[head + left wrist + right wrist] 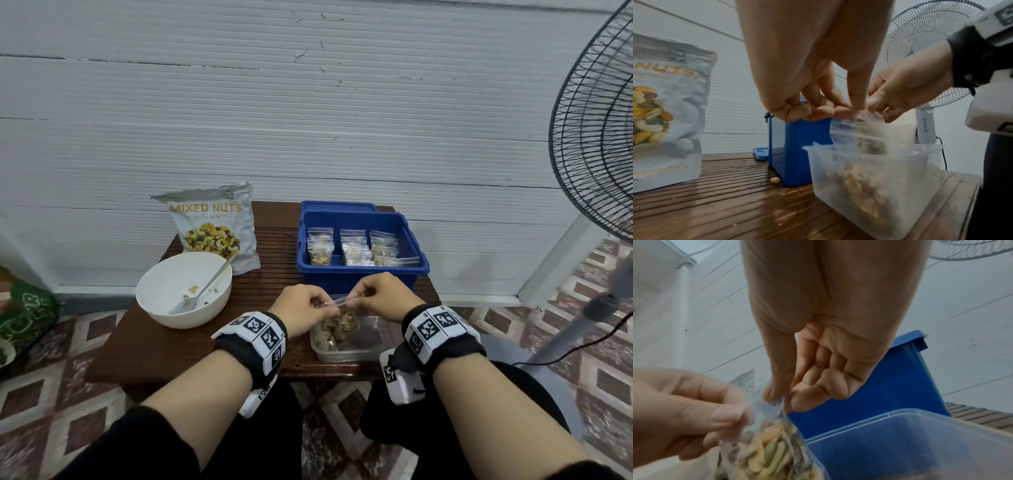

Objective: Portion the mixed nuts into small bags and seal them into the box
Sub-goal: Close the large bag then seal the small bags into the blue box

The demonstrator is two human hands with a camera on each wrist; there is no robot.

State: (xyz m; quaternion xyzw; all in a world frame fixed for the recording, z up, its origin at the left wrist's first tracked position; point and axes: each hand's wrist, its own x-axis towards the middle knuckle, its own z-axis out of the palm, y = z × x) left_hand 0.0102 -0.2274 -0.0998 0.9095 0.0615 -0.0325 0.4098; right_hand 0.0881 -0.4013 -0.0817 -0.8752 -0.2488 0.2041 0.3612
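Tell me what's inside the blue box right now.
The blue box holds three rows of filled small bags, standing upright. Their exact count and anything beneath them is hidden.

Left hand (pixel 303 310), right hand (pixel 383 296): fingertips pinching, hands nearly touching.

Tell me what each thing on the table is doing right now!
small bag: filled with nuts, top pinched by both hands.
left hand: pinches the bag top.
right hand: pinches the bag top.
clear tub: open, the bag stands in it.
blue box: open, filled bags inside.
white bowl: almost empty, spoon leaning inside.
mixed nuts pouch: upright.
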